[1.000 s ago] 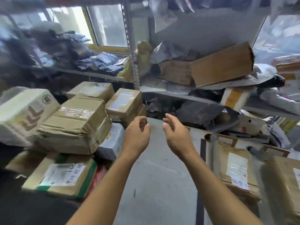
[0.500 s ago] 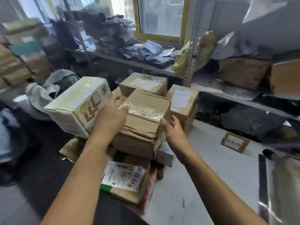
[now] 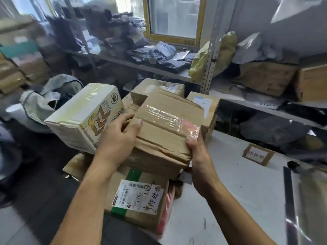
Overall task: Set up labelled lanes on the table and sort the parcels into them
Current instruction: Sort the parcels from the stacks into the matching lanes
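Parcel (image 3: 166, 124) between both gripping hands (image 3: 120, 138)

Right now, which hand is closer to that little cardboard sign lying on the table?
Right. The right hand grips the taped parcel's near corner, beside the cardboard sign; the left hand holds its far side.

Both hands, empty and raised a second ago, now grip the taped brown parcel (image 3: 168, 124) atop the stack: the left hand (image 3: 118, 138) over its near left edge, the right hand (image 3: 198, 152) clasping its near right corner.
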Demonstrator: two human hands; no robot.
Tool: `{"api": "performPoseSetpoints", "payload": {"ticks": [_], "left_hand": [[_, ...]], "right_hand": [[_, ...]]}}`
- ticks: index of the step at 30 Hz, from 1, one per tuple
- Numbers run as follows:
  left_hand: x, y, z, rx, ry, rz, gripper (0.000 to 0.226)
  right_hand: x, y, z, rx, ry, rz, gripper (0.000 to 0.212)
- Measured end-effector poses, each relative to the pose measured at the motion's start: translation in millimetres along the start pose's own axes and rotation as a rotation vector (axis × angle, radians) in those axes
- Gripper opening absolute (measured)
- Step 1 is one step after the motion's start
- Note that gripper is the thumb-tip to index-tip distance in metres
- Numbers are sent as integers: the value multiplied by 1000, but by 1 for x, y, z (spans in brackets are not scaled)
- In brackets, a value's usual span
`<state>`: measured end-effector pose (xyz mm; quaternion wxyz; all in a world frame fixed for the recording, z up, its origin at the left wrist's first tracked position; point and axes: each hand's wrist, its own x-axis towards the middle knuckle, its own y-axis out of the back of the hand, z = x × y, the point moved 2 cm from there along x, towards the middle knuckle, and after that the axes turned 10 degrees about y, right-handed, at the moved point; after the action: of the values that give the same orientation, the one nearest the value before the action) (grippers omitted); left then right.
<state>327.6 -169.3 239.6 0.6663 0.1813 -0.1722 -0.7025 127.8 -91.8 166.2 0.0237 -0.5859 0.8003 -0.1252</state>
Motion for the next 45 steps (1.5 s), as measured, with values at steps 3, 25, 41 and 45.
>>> {"api": "performPoseSetpoints", "payload": {"ticks": [3,25,41,45], "left_hand": [[-24,-15,17,-313,37,-228,46],[-144,-238,56,-190,-25,-481,40],[-184,-322,58,353,-175,-624,64],[-180,-319,31,313,-187,-646,66]], "right_hand": [[-15,28,-15,101,-62,25,67],[-141,266,-43,26,-15,466,50],[-120,244,-1,-453,-185,391,66],[-125,239,20,-482,-222,428,63]]}}
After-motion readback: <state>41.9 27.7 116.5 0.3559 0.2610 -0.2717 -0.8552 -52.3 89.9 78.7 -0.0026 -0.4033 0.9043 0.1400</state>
